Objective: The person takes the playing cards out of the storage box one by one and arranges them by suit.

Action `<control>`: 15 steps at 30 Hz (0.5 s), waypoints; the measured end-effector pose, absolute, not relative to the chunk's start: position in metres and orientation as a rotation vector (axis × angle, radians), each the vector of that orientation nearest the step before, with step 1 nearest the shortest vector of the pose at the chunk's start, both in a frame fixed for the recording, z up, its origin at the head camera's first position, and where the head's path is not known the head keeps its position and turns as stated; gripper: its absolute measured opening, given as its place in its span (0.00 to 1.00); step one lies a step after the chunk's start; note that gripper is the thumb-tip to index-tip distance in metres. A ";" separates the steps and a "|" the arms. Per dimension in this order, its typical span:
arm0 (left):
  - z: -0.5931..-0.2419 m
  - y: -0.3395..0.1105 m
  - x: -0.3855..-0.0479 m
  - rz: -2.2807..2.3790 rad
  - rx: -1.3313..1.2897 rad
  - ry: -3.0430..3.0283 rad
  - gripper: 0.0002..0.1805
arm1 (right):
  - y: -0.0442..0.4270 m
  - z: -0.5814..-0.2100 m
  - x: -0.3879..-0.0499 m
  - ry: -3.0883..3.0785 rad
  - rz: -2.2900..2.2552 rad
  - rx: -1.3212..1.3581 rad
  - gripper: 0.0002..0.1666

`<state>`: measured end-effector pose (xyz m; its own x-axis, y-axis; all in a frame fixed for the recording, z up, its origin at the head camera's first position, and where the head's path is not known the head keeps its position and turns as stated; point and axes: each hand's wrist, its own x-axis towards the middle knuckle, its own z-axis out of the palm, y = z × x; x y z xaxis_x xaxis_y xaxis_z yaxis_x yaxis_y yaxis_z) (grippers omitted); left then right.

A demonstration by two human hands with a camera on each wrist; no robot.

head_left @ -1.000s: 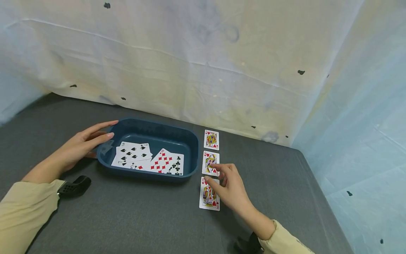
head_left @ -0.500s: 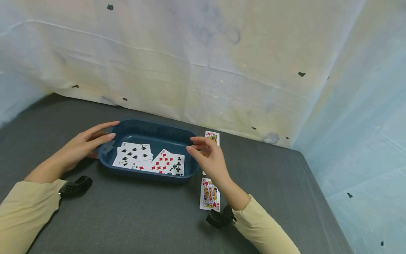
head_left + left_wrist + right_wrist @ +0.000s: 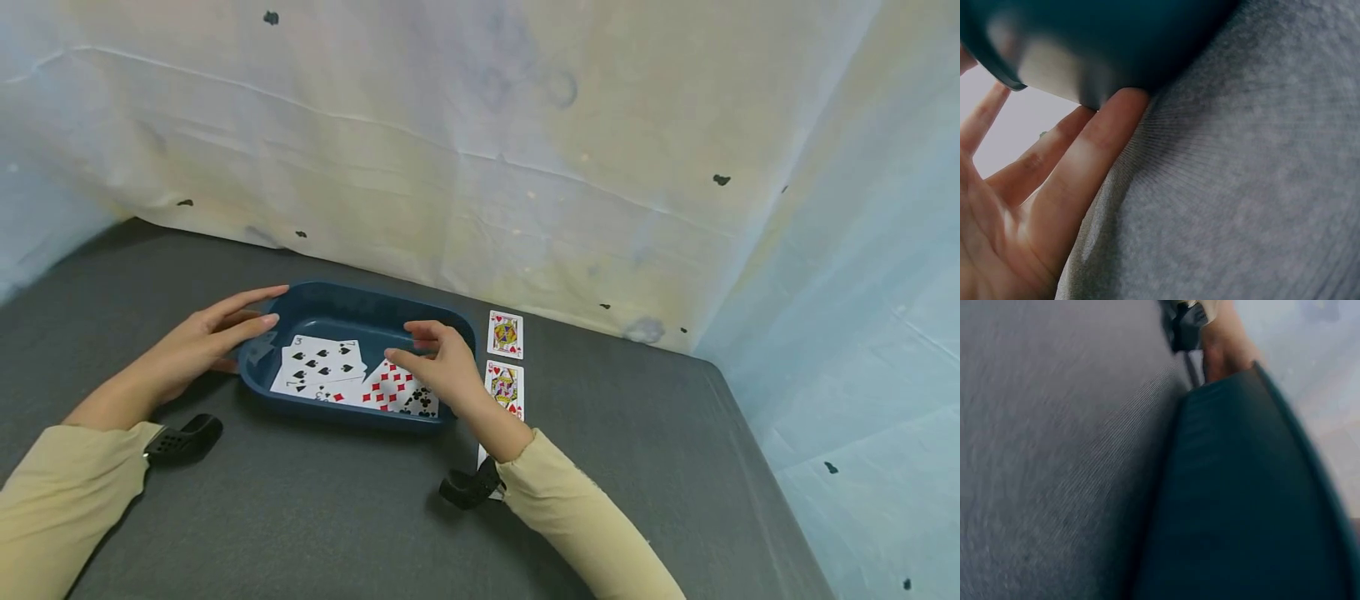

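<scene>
Now that the right hand [image 3: 444,362] has left the face cards [image 3: 506,335] right of centre, it hovers over the centre-left tray [image 3: 360,304], thumb and fingers apart, apparently bringing number cards [image 3: 326,358] within reach; the left hand [image 3: 187,342] touches the tray, fingers spread.

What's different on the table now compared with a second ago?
The right hand has moved left from over the row of cards and now hovers over the tray, with no card visible in it. Its arm now hides most of the nearest card. The left hand stays at the tray's left end.
</scene>
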<state>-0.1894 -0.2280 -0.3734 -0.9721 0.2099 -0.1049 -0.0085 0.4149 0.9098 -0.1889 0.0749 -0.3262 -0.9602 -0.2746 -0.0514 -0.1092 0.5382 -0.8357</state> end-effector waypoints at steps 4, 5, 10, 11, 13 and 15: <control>-0.372 -0.228 -0.189 1.591 0.177 2.459 0.34 | 0.072 -0.329 -0.190 2.653 -1.172 -0.348 0.34; -0.373 -0.228 -0.189 1.592 0.180 2.454 0.34 | 0.071 -0.329 -0.190 2.667 -1.119 -0.357 0.35; -0.371 -0.229 -0.187 1.602 0.180 2.444 0.33 | 0.066 -0.331 -0.190 2.745 -0.805 -0.359 0.44; -0.371 -0.229 -0.187 1.602 0.180 2.444 0.33 | 0.065 -0.332 -0.189 2.760 -0.738 -0.353 0.45; -0.372 -0.229 -0.187 1.600 0.179 2.444 0.33 | 0.063 -0.333 -0.189 2.794 -0.602 -0.351 0.47; -0.372 -0.229 -0.188 1.598 0.180 2.445 0.33 | 0.061 -0.333 -0.187 2.825 -0.487 -0.359 0.47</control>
